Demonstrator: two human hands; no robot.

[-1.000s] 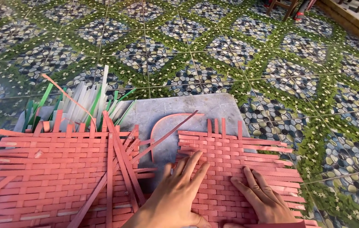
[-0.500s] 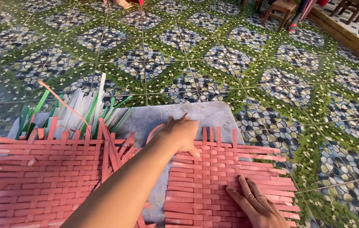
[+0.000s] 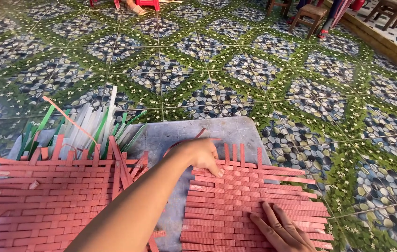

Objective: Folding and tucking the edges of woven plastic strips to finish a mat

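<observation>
Curled over the far left corner of the mat (image 3: pixel 254 205), the left hand (image 3: pixel 203 156) has its fingers bent down onto the upright strip ends there. Whether that grip actually pinches a strip or only presses on it, I cannot tell from where I stand. Left of the mat lies a bigger mat (image 3: pixel 53 200) of the same red weave, with a sheaf of loose green and white strips (image 3: pixel 86 128) fanned out beyond it. Both mats rest on a grey board (image 3: pixel 179 135) on the patterned floor (image 3: pixel 254 70). At the mat's near right corner the right hand (image 3: pixel 280 228) lies flat, fingers spread, holding nothing and pinning the weave down.

To my eye this is weaving at the mat's far edge, one hand steadying while the other works the strip ends. Anything further at that corner would call for a firm pinch on one strip, with the flat hand keeping the mat from sliding.

A second ago both hands lay flat side by side on the mat's near half. Since then the left has reached up to the far corner, covering the curved red strip that was lying on the board, while the right has kept its place.
</observation>
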